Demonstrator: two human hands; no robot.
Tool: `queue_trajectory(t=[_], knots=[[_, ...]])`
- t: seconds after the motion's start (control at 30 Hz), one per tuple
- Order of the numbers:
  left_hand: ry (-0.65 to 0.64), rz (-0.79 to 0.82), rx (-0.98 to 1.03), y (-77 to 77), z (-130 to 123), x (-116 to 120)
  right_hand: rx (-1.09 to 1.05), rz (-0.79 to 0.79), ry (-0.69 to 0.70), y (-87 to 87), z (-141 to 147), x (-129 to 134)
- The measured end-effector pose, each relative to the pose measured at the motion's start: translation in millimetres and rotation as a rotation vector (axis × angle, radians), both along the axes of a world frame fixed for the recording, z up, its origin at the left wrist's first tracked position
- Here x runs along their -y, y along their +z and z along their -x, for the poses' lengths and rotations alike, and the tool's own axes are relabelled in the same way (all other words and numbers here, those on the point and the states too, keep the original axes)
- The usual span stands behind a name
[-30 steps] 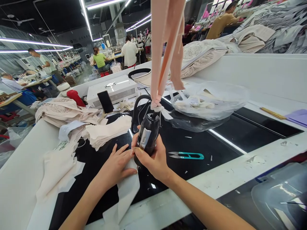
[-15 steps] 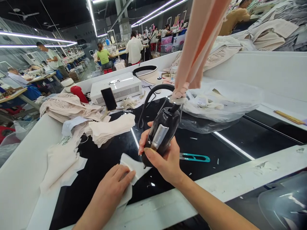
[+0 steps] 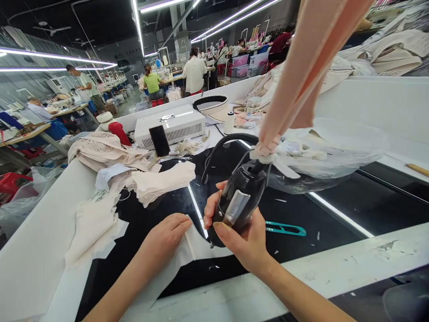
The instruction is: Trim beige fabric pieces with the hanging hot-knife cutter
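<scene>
From where I stand, the rounded, glossy black handheld tool with a silver metal plate [image 3: 243, 197] is the thing to watch: it leans, wrapped in the right hand [image 3: 250, 239], thumb in front, fingers curled around behind. It looks hard, fairly weighty and slick, so I'd judge the lower body, just where that hand sits, the surest hold. The knotted peach cloth strips [image 3: 303, 76] rise from its upper end and probably bear some weight; the thick black cord [image 3: 214, 152] looping there might drag.

Under the tool's lower end and out to its left lies a thin, off-white cloth piece [image 3: 197, 250], likely light, limp and easily creased, best held flat near its edge. The left hand [image 3: 167, 235] rests on it, fingers together; whether it pinches or merely presses, I can't tell.

Right of the tool, on the shiny black surface [image 3: 140, 219], lie teal-handled thread snips [image 3: 288, 228]; farther left, a stack of cream cloth panels [image 3: 164, 181].
</scene>
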State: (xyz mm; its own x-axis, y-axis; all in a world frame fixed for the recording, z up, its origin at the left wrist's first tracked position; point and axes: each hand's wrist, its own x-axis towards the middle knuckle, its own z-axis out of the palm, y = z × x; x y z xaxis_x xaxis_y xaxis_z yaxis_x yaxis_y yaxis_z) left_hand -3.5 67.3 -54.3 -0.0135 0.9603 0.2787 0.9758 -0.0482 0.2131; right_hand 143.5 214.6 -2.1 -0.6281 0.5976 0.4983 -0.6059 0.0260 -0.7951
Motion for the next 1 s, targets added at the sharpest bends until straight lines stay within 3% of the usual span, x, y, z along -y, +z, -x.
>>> queue_trajectory(t=[0.13,0.43,0.7,1.0], knots=[[-0.027,-0.001,-0.046,-5.5,1,-6,0.002,0.011,0.009,0.1,-6,0],[-0.02,-0.091,-0.114,-13.2,5,8,-0.011,0.029,-0.009,-2.0,-15,-2],[0.01,-0.084,-0.045,-13.0,2,11,-0.014,0.035,0.019,-5.2,-14,-3],[0.039,-0.116,0.002,-17.6,-2,11,-0.087,0.08,-0.076,0.9,31,-9]])
